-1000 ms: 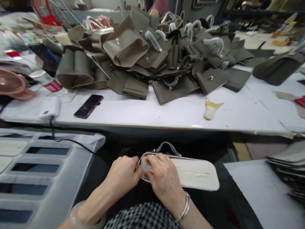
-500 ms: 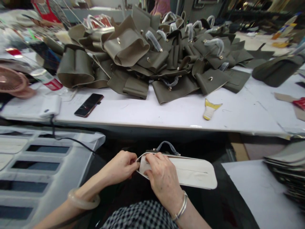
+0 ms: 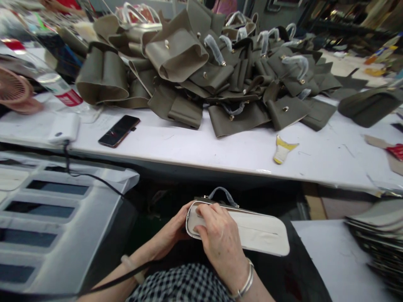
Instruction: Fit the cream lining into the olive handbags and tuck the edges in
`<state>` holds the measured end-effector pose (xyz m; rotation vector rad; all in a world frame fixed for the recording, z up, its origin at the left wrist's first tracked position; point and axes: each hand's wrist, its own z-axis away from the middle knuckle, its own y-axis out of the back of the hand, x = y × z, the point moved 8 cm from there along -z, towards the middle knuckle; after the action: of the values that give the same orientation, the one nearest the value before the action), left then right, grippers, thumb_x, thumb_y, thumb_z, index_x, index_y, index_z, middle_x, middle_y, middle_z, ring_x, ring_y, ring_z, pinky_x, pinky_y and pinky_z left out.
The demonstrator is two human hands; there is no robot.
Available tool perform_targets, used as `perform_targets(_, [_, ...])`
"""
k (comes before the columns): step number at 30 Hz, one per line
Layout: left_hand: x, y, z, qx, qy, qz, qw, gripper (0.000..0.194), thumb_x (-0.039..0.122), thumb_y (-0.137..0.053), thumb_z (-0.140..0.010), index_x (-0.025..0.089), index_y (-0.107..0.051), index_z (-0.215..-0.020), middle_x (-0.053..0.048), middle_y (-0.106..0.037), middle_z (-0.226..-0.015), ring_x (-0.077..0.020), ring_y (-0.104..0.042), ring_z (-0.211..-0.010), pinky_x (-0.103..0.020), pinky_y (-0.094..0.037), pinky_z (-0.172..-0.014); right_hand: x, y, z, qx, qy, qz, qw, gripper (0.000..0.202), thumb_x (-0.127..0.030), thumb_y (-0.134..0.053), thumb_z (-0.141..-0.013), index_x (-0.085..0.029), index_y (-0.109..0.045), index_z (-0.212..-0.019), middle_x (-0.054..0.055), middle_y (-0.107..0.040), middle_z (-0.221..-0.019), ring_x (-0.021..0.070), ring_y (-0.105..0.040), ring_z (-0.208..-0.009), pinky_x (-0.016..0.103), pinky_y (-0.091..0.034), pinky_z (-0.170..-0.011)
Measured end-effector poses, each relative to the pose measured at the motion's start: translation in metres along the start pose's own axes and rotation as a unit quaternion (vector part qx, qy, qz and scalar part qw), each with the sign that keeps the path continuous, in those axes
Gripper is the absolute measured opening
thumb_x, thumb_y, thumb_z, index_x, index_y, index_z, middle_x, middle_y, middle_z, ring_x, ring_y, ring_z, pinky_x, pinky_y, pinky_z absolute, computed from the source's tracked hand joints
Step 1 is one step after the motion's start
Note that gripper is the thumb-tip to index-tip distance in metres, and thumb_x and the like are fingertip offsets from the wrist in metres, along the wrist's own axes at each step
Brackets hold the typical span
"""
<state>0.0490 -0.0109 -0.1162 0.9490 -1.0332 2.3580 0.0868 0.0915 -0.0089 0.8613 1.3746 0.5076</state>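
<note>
A handbag lies tipped over in front of me, its long off-white panel (image 3: 261, 230) facing up with a thin dark slit along it. Its clear-wrapped handle (image 3: 225, 193) arches at the far side. My left hand (image 3: 176, 230) is closed around the bag's left end, its fingertips partly hidden behind the rim. On the panel near that same end, my right hand (image 3: 218, 233) has its fingers bent and its thumb drawn towards them, pressing on the pale material. Whether it pinches a fold there is hidden.
Olive-grey bag parts (image 3: 176, 54) are heaped on the white table (image 3: 189, 147). A phone (image 3: 119, 131), a white box (image 3: 64, 128) with a black cable, a bottle (image 3: 59, 86) and a yellow-white piece (image 3: 283, 149) lie there. A plastic crate (image 3: 63, 218) stands left, stacked pieces (image 3: 378, 243) right.
My left hand has gone from pinching the rim at the bag's left corner to wrapping around that end. My right hand stays on the panel. The view has shifted slightly.
</note>
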Motion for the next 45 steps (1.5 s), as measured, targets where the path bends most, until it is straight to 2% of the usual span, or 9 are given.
perform_targets(9, [-0.011,0.006,-0.009,0.004,-0.005,0.023,1.000,0.050,0.050,-0.048,-0.095,0.030,-0.046,-0.141,-0.005,-0.040,-0.153,-0.0310,-0.038,-0.136,-0.040,-0.047,-0.095,-0.001,-0.001,0.000,0.003,-0.009,0.009,1.000,0.039,0.003,-0.065,-0.076,-0.024,-0.055,-0.102,0.001,-0.062,-0.100,0.0223,-0.054,-0.095,0.036,-0.042,-0.083])
perform_targets(15, [-0.011,0.007,-0.007,0.003,-0.013,0.020,1.000,0.048,0.049,-0.046,-0.096,0.033,-0.046,-0.141,-0.001,-0.031,-0.157,-0.0309,-0.028,-0.142,-0.042,-0.045,-0.100,-0.003,-0.001,0.001,0.012,-0.003,0.023,1.000,0.041,0.004,-0.064,-0.075,-0.023,-0.056,-0.104,0.003,-0.063,-0.101,0.0233,-0.056,-0.096,0.037,-0.044,-0.083])
perform_targets(22, [-0.014,0.008,-0.009,0.012,-0.042,0.026,0.999,0.047,0.049,-0.042,-0.097,0.031,-0.047,-0.141,-0.001,-0.038,-0.154,-0.0284,-0.035,-0.139,-0.044,-0.036,-0.109,-0.003,0.000,0.000,0.010,-0.010,0.021,1.000,0.040,0.004,-0.063,-0.075,-0.023,-0.056,-0.105,0.004,-0.064,-0.102,0.0241,-0.057,-0.097,0.038,-0.045,-0.085])
perform_targets(27, [-0.022,0.008,-0.010,0.029,-0.036,0.046,0.998,0.045,0.049,-0.041,-0.097,0.030,-0.050,-0.137,-0.002,-0.047,-0.147,-0.0280,-0.041,-0.134,-0.043,-0.039,-0.107,-0.002,-0.002,0.001,0.005,-0.017,0.017,1.000,0.043,0.004,-0.065,-0.075,-0.023,-0.055,-0.106,0.003,-0.063,-0.103,0.0239,-0.056,-0.098,0.038,-0.045,-0.085])
perform_targets(31, [-0.020,0.010,-0.008,0.032,-0.034,0.029,0.998,0.044,0.050,-0.042,-0.097,0.030,-0.053,-0.135,-0.003,-0.047,-0.147,-0.0280,-0.044,-0.132,-0.043,-0.041,-0.105,-0.004,-0.001,0.001,0.007,-0.018,0.021,1.000,0.043,0.005,-0.064,-0.074,-0.024,-0.056,-0.106,0.002,-0.063,-0.102,0.0239,-0.056,-0.097,0.038,-0.045,-0.084])
perform_targets(37, [-0.012,0.009,-0.007,0.004,-0.041,0.015,0.999,0.045,0.050,-0.044,-0.097,0.029,-0.052,-0.137,-0.004,-0.046,-0.148,-0.0272,-0.046,-0.130,-0.043,-0.041,-0.106,-0.002,-0.002,0.002,0.007,-0.019,0.005,1.000,0.041,0.005,-0.062,-0.075,-0.023,-0.056,-0.104,0.003,-0.063,-0.104,0.0241,-0.055,-0.100,0.038,-0.045,-0.086])
perform_targets(45, [-0.007,0.010,-0.008,0.010,-0.022,0.011,1.000,0.044,0.046,-0.050,-0.096,0.031,-0.052,-0.137,-0.004,-0.041,-0.152,-0.0293,-0.044,-0.132,-0.041,-0.045,-0.101,0.000,-0.003,0.003,0.004,-0.010,-0.001,1.000,0.041,0.004,-0.063,-0.076,-0.023,-0.054,-0.105,0.003,-0.063,-0.104,0.0245,-0.054,-0.099,0.039,-0.044,-0.086])
